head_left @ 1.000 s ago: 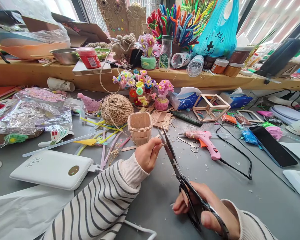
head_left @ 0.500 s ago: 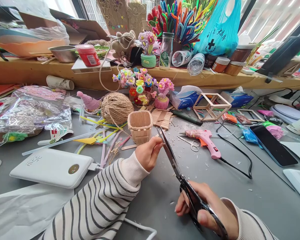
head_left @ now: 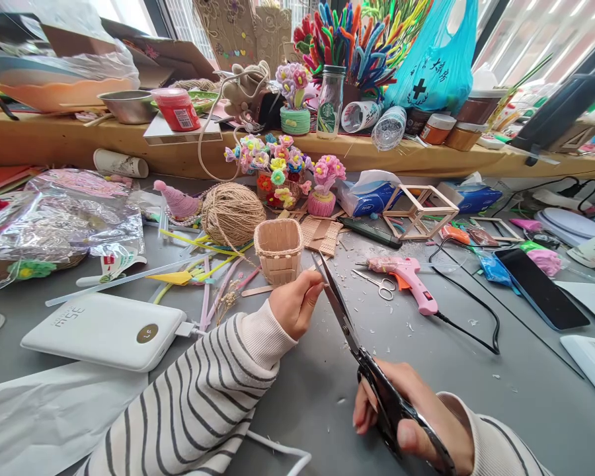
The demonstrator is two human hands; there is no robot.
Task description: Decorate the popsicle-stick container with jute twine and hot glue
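My right hand [head_left: 411, 410] is wrapped round the black handles of large scissors [head_left: 351, 334], whose blades point up and away, slightly parted. Their tips are close beside my left hand [head_left: 297, 304], which is closed in a pinch. What the left fingers hold is too small or hidden to make out. Just behind the left hand stands a small wooden-slat basket [head_left: 278, 254] with a twine-wrapped rim. A ball of twine [head_left: 232, 215] lies to its left, with a strand running towards the basket.
A pink glue gun [head_left: 409, 281] and small scissors [head_left: 383, 285] lie right of centre. A white power bank [head_left: 104, 330] with a cable is at left. A phone [head_left: 540, 287] lies at right. A wooden cube frame [head_left: 421, 211] stands behind, below the crowded ledge [head_left: 178, 155].
Almost nothing differs. The scissor blades have shifted very slightly beside my left hand, and my right fingers have moved a little on the handles.
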